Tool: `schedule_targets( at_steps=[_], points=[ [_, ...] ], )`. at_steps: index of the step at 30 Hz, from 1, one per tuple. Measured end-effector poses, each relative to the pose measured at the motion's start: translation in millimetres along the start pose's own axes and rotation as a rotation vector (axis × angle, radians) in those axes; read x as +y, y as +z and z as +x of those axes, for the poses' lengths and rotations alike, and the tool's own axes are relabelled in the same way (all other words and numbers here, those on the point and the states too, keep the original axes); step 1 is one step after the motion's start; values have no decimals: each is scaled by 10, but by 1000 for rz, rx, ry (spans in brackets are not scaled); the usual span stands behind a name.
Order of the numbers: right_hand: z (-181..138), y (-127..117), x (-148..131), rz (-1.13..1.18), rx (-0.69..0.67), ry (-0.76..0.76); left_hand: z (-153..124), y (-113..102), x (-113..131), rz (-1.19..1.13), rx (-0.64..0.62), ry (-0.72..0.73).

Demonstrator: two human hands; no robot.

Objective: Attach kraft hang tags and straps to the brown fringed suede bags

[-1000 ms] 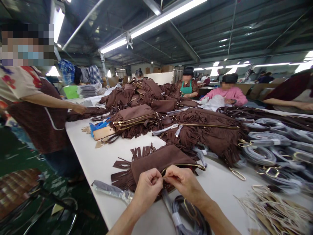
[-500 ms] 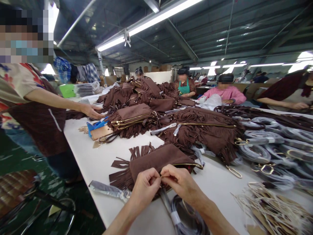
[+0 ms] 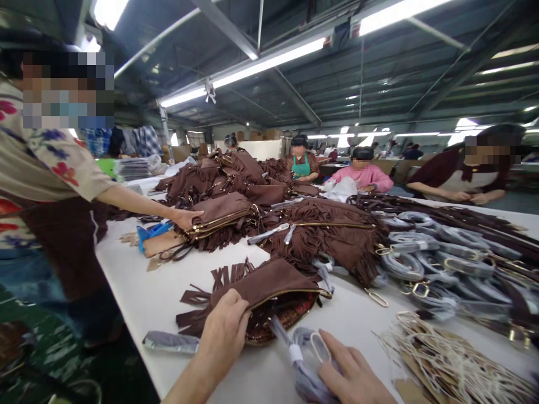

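Note:
A brown fringed suede bag (image 3: 269,283) with a gold zipper lies on the white table (image 3: 138,292) in front of me. My left hand (image 3: 225,331) grips its near edge, fingers curled over the suede. My right hand (image 3: 353,373) rests with fingers spread on a wrapped strap bundle (image 3: 303,365) with a metal ring, at the table's near edge. The bag's mouth gapes, showing a patterned lining.
A co-worker's hand (image 3: 187,217) reaches from the left onto a stack of brown bags (image 3: 223,216). Piles of fringed bags (image 3: 332,235) fill the middle. Wrapped straps (image 3: 442,264) and paper tags with strings (image 3: 455,359) lie at right. Other people sit at the far side.
My hands have left the zipper end: the left now grips the bag's edge, the right has dropped onto the strap bundle. The co-worker's hand reached further right onto the bag stack.

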State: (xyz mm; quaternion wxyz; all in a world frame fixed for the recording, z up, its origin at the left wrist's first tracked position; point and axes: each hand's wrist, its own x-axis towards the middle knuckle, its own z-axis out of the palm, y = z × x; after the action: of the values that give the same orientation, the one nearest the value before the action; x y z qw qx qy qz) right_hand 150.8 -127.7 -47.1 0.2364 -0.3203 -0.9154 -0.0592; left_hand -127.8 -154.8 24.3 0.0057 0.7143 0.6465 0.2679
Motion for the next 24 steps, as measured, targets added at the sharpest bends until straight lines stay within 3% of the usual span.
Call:
schedule_targets(
  at_steps=[3, 6, 12, 16, 21, 24],
  points=[
    [195, -241, -93, 7, 62, 90, 30, -50, 110, 47, 74, 6],
    [471, -330, -301, -8, 71, 196, -3, 0, 184, 35, 129, 33],
    [1240, -230, -620, -37, -144, 517, -62, 138, 294, -97, 161, 90],
    [1471, -214, -580, 30, -235, 460, -35, 111, 270, -195, 143, 118],
    [1401, -104, -309, 425, -30, 316, 21, 43, 192, -386, 163, 142],
    [1437, 137, -119, 277, -72, 332, 71, 73, 186, -405, 123, 176]
  ],
)
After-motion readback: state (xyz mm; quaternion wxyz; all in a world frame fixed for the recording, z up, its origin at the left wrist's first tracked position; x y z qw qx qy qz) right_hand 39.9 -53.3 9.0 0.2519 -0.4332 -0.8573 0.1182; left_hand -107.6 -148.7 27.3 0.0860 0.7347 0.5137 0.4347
